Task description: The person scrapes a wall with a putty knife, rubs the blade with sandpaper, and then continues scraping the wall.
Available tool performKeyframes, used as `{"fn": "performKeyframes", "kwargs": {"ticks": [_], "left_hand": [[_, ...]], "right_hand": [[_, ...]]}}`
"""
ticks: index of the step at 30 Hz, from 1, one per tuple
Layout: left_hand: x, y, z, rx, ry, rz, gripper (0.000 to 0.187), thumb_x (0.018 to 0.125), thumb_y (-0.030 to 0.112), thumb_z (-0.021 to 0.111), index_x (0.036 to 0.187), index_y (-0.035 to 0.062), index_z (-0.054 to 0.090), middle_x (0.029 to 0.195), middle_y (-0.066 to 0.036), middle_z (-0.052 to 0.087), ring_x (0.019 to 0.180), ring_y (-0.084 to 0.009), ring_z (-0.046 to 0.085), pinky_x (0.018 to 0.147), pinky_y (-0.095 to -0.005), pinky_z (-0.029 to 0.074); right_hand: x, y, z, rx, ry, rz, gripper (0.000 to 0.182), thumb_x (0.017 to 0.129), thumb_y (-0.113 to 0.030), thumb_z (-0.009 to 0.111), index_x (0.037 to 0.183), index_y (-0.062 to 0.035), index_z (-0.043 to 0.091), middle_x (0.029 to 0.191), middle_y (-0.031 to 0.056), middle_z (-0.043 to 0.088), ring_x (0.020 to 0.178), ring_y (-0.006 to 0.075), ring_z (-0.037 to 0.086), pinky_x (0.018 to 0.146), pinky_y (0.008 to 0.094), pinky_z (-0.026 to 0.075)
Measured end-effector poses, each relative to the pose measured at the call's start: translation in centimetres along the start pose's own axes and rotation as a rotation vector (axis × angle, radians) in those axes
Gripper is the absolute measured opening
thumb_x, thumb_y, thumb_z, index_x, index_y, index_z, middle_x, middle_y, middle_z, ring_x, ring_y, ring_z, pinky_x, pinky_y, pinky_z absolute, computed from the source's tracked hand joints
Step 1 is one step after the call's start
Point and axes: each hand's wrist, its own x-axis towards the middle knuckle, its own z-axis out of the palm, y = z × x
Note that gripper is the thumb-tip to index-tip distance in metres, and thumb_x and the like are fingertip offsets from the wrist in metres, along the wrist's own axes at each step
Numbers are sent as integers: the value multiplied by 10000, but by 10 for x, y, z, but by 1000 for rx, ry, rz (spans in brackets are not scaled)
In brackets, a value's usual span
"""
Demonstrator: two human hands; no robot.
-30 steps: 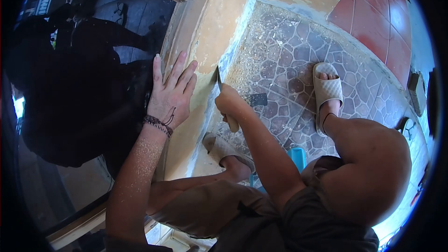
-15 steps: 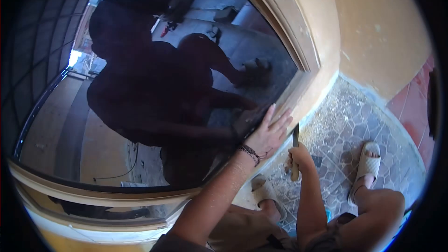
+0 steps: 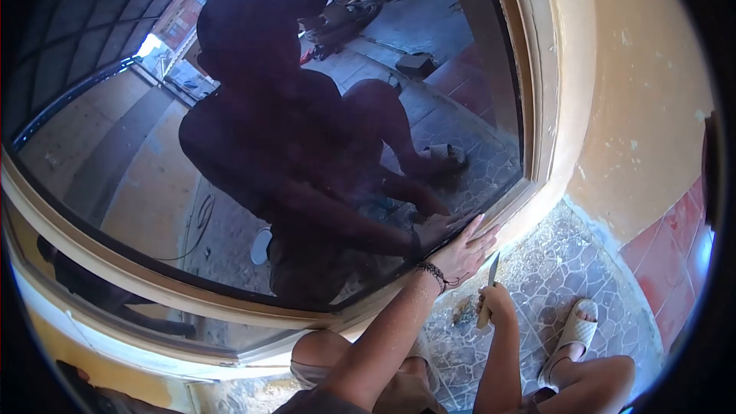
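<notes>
My left hand (image 3: pixel 462 254) lies flat on the lower ledge of the wooden window frame (image 3: pixel 510 198), its fingers stretched out beside the dark glass (image 3: pixel 460 54). A braided bracelet circles that wrist, and pale dust speckles the forearm. Lower and to the right, my right hand (image 3: pixel 500 303) is closed round the pale handle of a knife (image 3: pixel 494 267). The blade points up toward the wall below the frame, its tip close to my left fingers.
Pale shavings and dust (image 3: pixel 537 241) lie on the stone-patterned floor (image 3: pixel 529 345) along the wall. A sandalled foot (image 3: pixel 576 326) rests at the right. Beyond a raised edge are red tiles (image 3: pixel 667 261). The yellow wall (image 3: pixel 644 100) has chipped paint.
The view has shifted, so the window and hands sit differently in it. My left hand stays on the ledge; the knife blade now shows more fully, apart from the frame.
</notes>
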Motion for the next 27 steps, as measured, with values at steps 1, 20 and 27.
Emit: {"fn": "performKeyframes", "kwargs": {"ticks": [1,20,27], "left_hand": [[0,1,-1,-1,7,4,429,955,356,369,1257,146,590,1506,37,348,1462,-267,70,1139,-634,56],[1,0,-5,16,-83,47,427,961,369,375,1273,163,583,1527,24,306,1462,-273,74,1134,-646,29],[2,5,5,44,-32,16,439,962,372,364,1276,157,583,1515,45,325,1461,-264,81,1137,-639,30]], "right_hand": [[4,5,-3,15,-8,-25,161,871,-76,517,1002,5,469,686,74,479,500,189,500,432,341,470],[-39,-7,56,348,92,35,197,805,-21,436,990,-83,455,681,40,417,507,151,418,409,303,372],[-63,-17,61,259,76,-21,35,834,-59,496,840,-88,478,607,12,404,430,137,396,342,275,280]]}}
